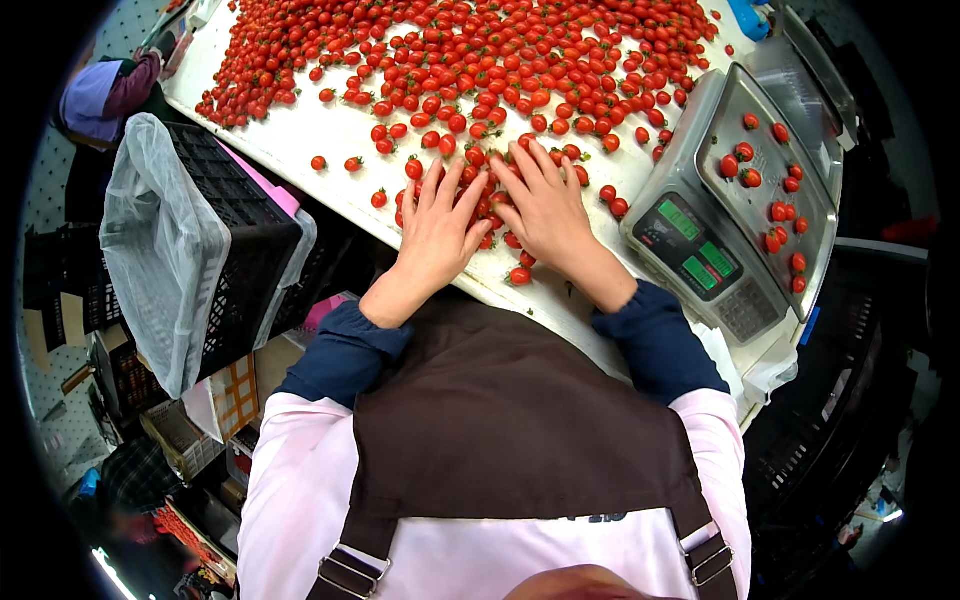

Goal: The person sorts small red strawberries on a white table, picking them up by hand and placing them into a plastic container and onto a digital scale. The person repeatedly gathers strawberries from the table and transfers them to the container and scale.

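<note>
Both of my hands rest palm down on a cluster of cherry tomatoes (474,156) near the front edge of a white table (337,195). My left hand (441,225) has its fingers spread over several tomatoes, some partly hidden beneath it. Beside it, my right hand (546,206) lies with fingers apart, its fingertips touching tomatoes. Neither palm can be seen, but no grip shows. A large spread of red cherry tomatoes (480,60), many with green stems, covers the table beyond. A few loose ones (519,276) lie close to my apron.
On the right stands a digital weighing scale (694,247), its metal pan (757,210) holding several tomatoes. To the left is a black plastic crate (255,240) with a clear liner (161,247). A person (105,97) is at the far left. Clear containers (795,82) stand behind the scale.
</note>
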`<control>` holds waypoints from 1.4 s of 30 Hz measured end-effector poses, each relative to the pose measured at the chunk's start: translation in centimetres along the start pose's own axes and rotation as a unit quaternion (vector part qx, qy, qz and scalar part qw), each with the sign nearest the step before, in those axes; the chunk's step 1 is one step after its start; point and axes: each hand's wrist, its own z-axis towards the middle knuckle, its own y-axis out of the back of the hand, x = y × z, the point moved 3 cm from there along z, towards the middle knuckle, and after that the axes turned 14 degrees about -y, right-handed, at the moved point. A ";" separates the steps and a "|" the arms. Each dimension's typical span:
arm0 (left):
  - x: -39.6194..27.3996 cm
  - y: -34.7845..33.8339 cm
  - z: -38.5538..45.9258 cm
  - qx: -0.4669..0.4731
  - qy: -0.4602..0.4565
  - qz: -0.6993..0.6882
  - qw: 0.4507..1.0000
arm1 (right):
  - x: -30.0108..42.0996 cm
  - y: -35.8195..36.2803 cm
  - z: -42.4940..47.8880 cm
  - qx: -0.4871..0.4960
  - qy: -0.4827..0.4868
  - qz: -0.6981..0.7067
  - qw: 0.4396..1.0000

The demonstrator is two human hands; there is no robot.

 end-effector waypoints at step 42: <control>-2.3 -1.8 0.8 -0.085 -0.010 -0.083 0.993 | 0.1 0.2 -4.0 -0.066 -0.072 0.048 0.994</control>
